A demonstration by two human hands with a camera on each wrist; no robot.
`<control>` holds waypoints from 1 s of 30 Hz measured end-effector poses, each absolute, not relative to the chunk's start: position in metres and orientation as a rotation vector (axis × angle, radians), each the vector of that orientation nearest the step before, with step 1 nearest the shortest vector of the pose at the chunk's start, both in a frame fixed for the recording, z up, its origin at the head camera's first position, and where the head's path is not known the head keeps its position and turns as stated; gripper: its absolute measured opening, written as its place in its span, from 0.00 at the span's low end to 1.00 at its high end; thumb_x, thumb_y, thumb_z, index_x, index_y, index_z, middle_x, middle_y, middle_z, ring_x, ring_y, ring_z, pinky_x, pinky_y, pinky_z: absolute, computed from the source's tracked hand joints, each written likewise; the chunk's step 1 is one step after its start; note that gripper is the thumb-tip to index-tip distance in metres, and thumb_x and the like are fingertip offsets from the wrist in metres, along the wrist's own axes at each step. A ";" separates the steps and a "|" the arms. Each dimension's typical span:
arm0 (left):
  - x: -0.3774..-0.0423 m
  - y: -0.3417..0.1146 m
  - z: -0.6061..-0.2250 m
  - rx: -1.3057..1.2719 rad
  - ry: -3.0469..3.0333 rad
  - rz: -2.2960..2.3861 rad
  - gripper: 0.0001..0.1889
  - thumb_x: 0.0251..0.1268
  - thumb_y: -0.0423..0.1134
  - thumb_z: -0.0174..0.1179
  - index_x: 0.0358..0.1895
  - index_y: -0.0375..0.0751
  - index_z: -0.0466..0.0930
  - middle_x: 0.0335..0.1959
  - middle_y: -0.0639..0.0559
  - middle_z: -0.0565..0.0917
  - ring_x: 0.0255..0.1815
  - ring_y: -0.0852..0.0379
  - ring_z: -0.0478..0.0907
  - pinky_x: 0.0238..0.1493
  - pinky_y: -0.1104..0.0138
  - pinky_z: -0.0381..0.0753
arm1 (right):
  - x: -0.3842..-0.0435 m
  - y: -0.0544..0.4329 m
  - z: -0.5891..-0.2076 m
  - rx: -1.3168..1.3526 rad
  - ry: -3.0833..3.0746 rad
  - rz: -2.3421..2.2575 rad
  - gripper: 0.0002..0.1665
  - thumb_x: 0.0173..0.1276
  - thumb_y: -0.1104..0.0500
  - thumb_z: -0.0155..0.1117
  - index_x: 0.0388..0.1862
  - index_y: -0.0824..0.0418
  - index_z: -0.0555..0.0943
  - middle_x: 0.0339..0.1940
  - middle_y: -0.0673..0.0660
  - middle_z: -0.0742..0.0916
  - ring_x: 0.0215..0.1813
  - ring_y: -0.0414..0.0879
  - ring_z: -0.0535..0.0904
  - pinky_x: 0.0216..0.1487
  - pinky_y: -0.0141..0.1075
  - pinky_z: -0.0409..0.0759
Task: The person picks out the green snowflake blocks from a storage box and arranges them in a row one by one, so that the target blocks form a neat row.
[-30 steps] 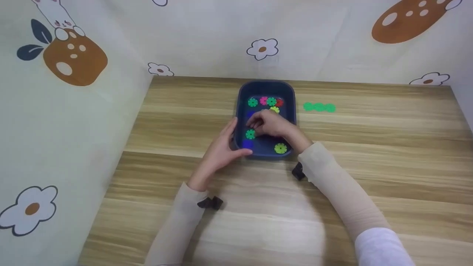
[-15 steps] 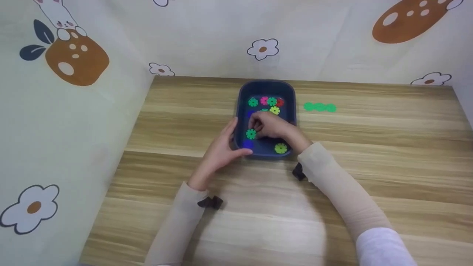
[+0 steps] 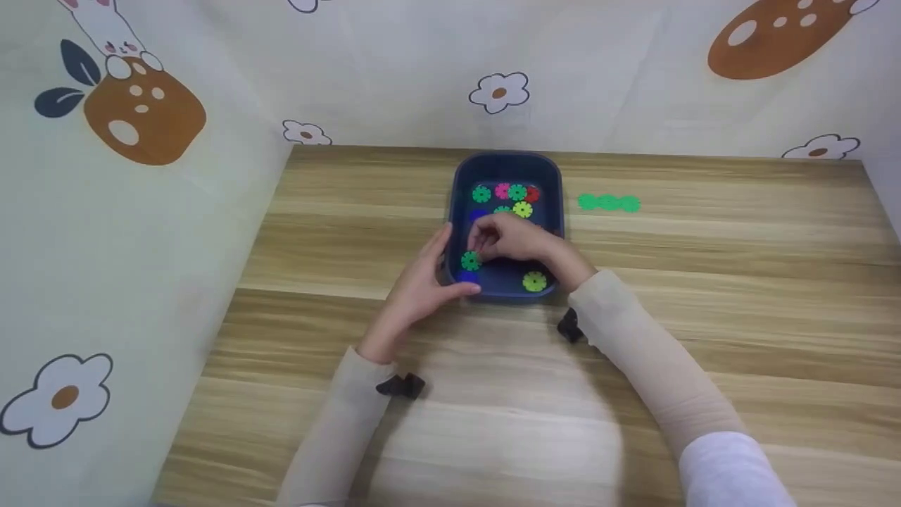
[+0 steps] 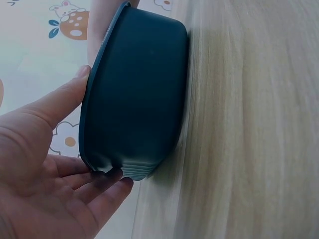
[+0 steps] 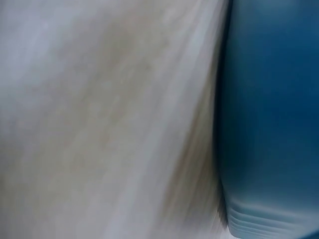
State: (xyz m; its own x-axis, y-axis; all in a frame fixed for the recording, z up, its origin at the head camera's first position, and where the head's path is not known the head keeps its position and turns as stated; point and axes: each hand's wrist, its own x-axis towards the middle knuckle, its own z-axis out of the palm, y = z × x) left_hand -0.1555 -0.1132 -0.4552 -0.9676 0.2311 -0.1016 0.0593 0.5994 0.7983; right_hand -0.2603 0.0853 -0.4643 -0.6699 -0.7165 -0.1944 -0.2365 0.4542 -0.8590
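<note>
A dark blue plastic bin (image 3: 503, 284) stands on the table with several notched plastic discs in it. My left hand (image 3: 420, 282) grips it at the near left corner, thumb on the near rim, fingers along the left side; in the left wrist view the fingers (image 4: 107, 196) reach its ribbed end. Inside the bin, my right hand (image 3: 517, 236) pinches a green notched disc (image 3: 471, 261) at its edge. Just below that lies a blue disc (image 3: 467, 279). A yellow-green disc (image 3: 534, 282) rests in the near right corner. The right wrist view shows only the bin's outer wall (image 5: 274, 114) and blurred table.
Toward the bin's far end lie a green disc (image 3: 481, 194), a pink disc (image 3: 502, 191), a red disc (image 3: 533, 194) and a yellow disc (image 3: 522, 209). Right of the bin, three green discs (image 3: 609, 203) lie in a row on the wooden table (image 3: 704, 282). A patterned wall sheet (image 3: 563, 56) borders the back.
My right hand and the green disc at its fingertips have shifted slightly left and toward me. The blue disc below has shifted slightly the same way. The left hand stays on the bin.
</note>
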 end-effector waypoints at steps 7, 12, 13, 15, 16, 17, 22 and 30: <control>-0.155 -0.114 -0.455 0.222 2.618 1.305 0.54 0.57 0.50 0.73 0.81 0.46 0.47 0.83 0.43 0.50 0.83 0.45 0.49 0.81 0.50 0.53 | -0.261 0.087 -0.464 -0.753 2.087 -1.269 0.09 0.67 0.67 0.64 0.45 0.68 0.84 0.36 0.58 0.88 0.37 0.41 0.83 0.42 0.29 0.83; -0.154 -0.114 -0.455 0.225 2.621 1.301 0.54 0.57 0.50 0.73 0.81 0.46 0.47 0.83 0.43 0.50 0.83 0.45 0.50 0.81 0.50 0.54 | -0.262 0.087 -0.465 -0.745 2.056 -1.340 0.10 0.66 0.68 0.65 0.45 0.70 0.84 0.35 0.59 0.89 0.35 0.40 0.84 0.42 0.29 0.84; -0.154 -0.113 -0.454 0.224 2.623 1.300 0.54 0.57 0.50 0.73 0.81 0.46 0.47 0.83 0.43 0.50 0.83 0.45 0.50 0.81 0.50 0.54 | -0.262 0.087 -0.465 -0.746 2.054 -1.348 0.10 0.66 0.68 0.65 0.45 0.70 0.84 0.35 0.59 0.89 0.35 0.40 0.84 0.42 0.29 0.84; -0.154 -0.113 -0.454 0.223 2.624 1.301 0.54 0.57 0.50 0.73 0.81 0.46 0.47 0.83 0.43 0.51 0.83 0.45 0.50 0.81 0.50 0.54 | -0.262 0.088 -0.465 -0.747 2.054 -1.355 0.10 0.66 0.68 0.65 0.45 0.70 0.84 0.35 0.60 0.89 0.35 0.40 0.84 0.42 0.29 0.84; -0.154 -0.113 -0.454 0.223 2.625 1.300 0.54 0.57 0.50 0.73 0.81 0.46 0.47 0.82 0.43 0.51 0.83 0.45 0.50 0.81 0.50 0.54 | -0.262 0.088 -0.465 -0.747 2.054 -1.358 0.10 0.66 0.68 0.65 0.45 0.70 0.84 0.35 0.59 0.89 0.35 0.40 0.84 0.41 0.29 0.84; -0.154 -0.113 -0.454 0.221 2.624 1.302 0.54 0.57 0.50 0.73 0.81 0.46 0.47 0.82 0.43 0.51 0.82 0.45 0.50 0.81 0.51 0.54 | -0.262 0.087 -0.465 -0.745 2.053 -1.359 0.10 0.66 0.68 0.65 0.45 0.71 0.84 0.35 0.59 0.89 0.35 0.40 0.84 0.41 0.29 0.84; -0.155 -0.113 -0.453 0.212 2.624 1.297 0.54 0.57 0.51 0.73 0.81 0.47 0.47 0.83 0.43 0.50 0.82 0.45 0.50 0.81 0.50 0.54 | -0.262 0.087 -0.463 -0.760 2.074 -1.343 0.10 0.66 0.67 0.65 0.45 0.70 0.85 0.35 0.58 0.89 0.35 0.39 0.84 0.42 0.28 0.84; -0.154 -0.112 -0.453 0.221 2.640 1.285 0.55 0.55 0.50 0.74 0.81 0.45 0.47 0.83 0.44 0.51 0.82 0.44 0.52 0.80 0.50 0.56 | -0.259 0.087 -0.460 -0.769 2.114 -1.366 0.11 0.67 0.66 0.67 0.46 0.70 0.86 0.40 0.63 0.90 0.36 0.35 0.83 0.43 0.26 0.83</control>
State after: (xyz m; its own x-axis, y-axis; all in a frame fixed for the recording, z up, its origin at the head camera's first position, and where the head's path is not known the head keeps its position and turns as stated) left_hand -0.1543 -0.1123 -0.4526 -0.9696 0.2185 -0.1105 0.0479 0.6118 0.7896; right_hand -0.2589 0.0870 -0.4596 -0.7128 -0.6930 -0.1085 -0.1860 0.3359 -0.9234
